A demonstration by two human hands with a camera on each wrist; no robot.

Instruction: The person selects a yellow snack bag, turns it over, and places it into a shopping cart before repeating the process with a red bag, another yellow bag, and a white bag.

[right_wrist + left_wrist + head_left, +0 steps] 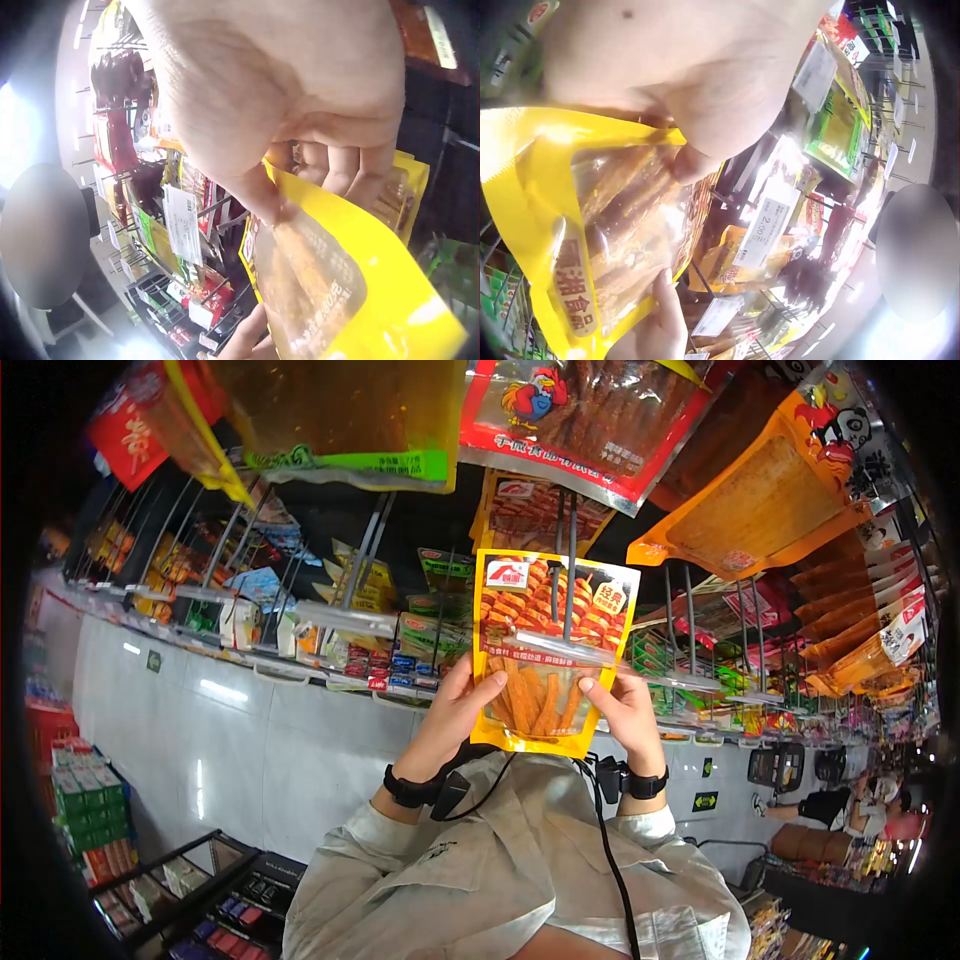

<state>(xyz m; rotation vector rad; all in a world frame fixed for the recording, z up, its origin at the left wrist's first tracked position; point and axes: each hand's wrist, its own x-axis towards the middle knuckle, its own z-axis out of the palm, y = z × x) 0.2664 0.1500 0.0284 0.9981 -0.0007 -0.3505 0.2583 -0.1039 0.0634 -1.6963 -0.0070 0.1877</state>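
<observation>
A yellow-edged snack bag (535,705) with food pictures on top and a clear window showing orange-brown sticks is held upright in front of my body. My left hand (450,720) pinches its left edge, thumb on the front and fingers behind. On the opposite edge my right hand (630,710) grips the same way, its thumb at the window. A metal display hook (571,595) and its clear label holder overlap the bag's upper part in the head view. In the right wrist view, the fingers of my right hand (277,82) curl behind the bag.
Large hanging packets, one green-edged (350,465), one red-edged (590,420) and one orange (760,500), hang close above. More hooks with price tags (765,225) stick out on both sides. A black display stand (240,900) stands lower left, and people (850,800) are at far right.
</observation>
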